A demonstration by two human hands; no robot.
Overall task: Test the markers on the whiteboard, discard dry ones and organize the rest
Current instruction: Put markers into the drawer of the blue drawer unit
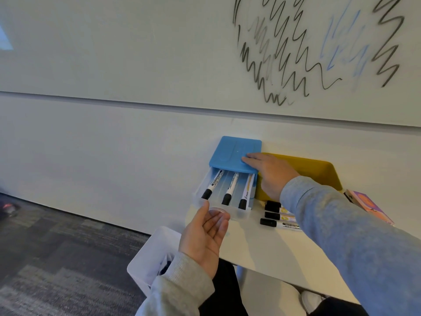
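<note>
The right hand [271, 172] lies flat, its fingers [250, 160] straight and pressing on the blue lid [232, 153] of a clear drawer box, steadying it without gripping. The left hand [205, 236] is turned palm up with relaxed, released fingers [216, 221] just at the round pull on the front of the clear drawer [205, 190], touching or nearly touching it; which cannot be told. The drawer stands pulled out, and three markers [230, 189] lie in it side by side, caps toward the person, each in its own lane. Four more capped markers [273, 216] lie in a loose row on the white worktop [262, 247], just right of the drawer and partly hidden under the right sleeve. Behind the right hand sits a yellow tray [319, 169], and beyond that a pink box [369, 206]. A white bin [145, 258] stands on the floor below the worktop's left edge, likely for dry markers. The whiteboard [136, 53] above bears black and blue test scribbles [296, 53]. Testing looks done, and the sorting step is in hand. The next move likely calls for either pushing the drawer shut with the left hand while the right holds the box still, or lifting the loose markers into place.
</note>
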